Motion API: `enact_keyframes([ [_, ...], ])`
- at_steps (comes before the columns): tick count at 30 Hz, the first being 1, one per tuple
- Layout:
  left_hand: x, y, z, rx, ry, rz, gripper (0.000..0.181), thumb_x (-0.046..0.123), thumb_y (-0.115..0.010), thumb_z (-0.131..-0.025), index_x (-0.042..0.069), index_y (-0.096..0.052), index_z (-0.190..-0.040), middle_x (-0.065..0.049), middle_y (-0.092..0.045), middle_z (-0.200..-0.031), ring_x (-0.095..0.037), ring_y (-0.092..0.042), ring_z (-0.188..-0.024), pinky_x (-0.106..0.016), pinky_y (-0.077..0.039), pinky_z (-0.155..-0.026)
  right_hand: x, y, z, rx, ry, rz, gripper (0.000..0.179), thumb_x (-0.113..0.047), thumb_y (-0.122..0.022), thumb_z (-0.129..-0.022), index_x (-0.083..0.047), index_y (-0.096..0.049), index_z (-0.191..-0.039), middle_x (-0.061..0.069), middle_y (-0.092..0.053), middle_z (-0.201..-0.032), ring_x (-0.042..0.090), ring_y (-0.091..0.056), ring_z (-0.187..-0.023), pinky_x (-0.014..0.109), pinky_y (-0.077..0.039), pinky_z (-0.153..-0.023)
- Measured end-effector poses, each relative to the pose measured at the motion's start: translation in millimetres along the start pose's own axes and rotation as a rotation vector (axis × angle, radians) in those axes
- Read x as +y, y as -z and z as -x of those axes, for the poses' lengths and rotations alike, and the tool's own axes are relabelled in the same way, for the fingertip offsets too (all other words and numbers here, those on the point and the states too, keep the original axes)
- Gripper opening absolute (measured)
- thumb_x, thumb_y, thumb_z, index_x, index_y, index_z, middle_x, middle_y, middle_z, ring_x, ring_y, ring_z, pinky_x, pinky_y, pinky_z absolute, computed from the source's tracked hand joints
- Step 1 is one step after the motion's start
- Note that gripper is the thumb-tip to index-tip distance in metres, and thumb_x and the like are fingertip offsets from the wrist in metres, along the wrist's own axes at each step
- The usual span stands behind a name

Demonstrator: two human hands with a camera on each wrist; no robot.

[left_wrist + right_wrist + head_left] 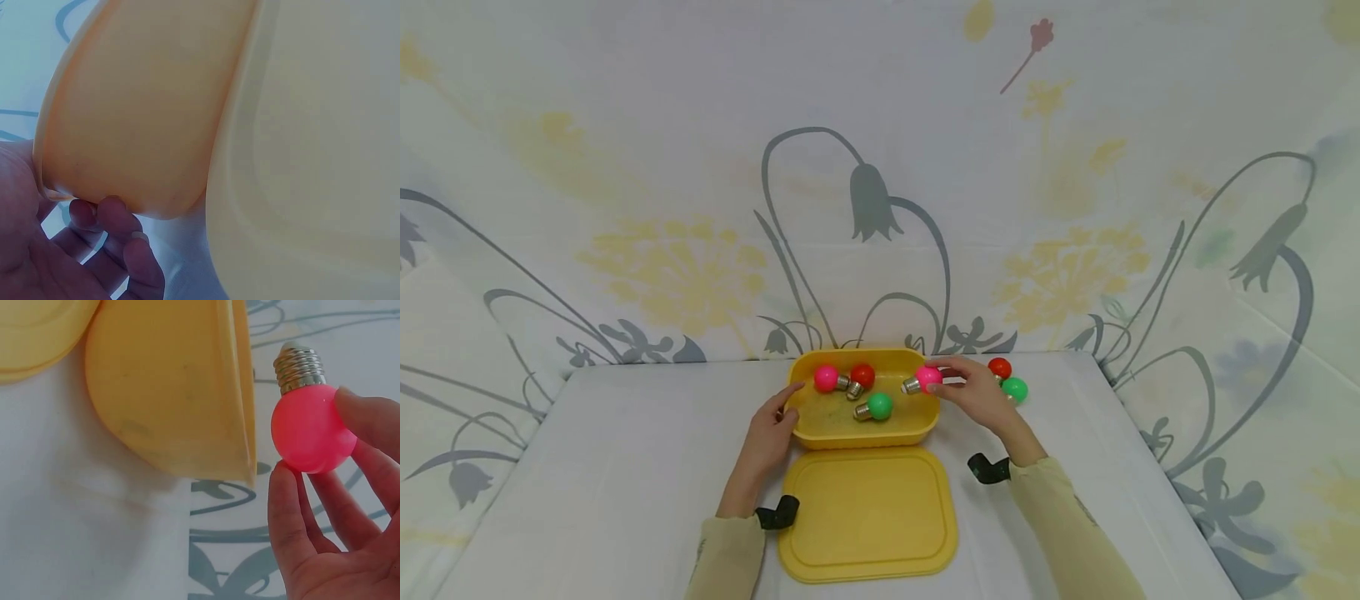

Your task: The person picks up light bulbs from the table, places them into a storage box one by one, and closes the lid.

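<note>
Pinching the pink bulb [927, 380] by its rounded end, our right grip [976, 395] holds it above the right side of the yellow box [823, 417], apparently leaving the metal base [299, 369] free. Our left grip [767, 439] curls round the opposite end, presumably for steadiness.

We could pass over the front edge of the box [865, 442], across the flat lid [868, 517]. The left hand [769, 433] blocks the left end; the right hand [977, 400] and its pink bulb [928, 380] block the right. Inside, we find room at the front left; three bulbs [881, 406] crowd the middle and back. Patterned cloth [850, 275] rises close behind.
</note>
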State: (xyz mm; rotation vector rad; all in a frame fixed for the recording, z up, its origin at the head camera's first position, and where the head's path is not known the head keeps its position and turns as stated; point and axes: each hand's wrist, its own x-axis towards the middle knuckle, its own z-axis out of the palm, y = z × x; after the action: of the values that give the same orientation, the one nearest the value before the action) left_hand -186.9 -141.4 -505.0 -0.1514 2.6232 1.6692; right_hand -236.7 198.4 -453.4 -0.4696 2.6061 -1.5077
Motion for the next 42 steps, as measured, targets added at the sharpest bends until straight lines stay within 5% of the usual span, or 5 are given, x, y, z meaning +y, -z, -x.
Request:
enact_keyframes([
  [42,-1.9,-0.6,0.4,0.007,-0.02,0.017,0.047,0.007,-0.046,-0.099,0.012,-0.052,-0.145,-0.017,-0.05,-0.126,-0.03,-0.045,-0.108,-0.041,-0.036,-0.086,-18.7,-27.8,-35.6,-0.094,0.086,0.063,0.033,-0.018,-0.074,-0.089,-0.009,-0.07,-0.121,0.007,-0.066,-0.119,0.027,-0.063,-0.106,0.042,-0.052,-0.091],
])
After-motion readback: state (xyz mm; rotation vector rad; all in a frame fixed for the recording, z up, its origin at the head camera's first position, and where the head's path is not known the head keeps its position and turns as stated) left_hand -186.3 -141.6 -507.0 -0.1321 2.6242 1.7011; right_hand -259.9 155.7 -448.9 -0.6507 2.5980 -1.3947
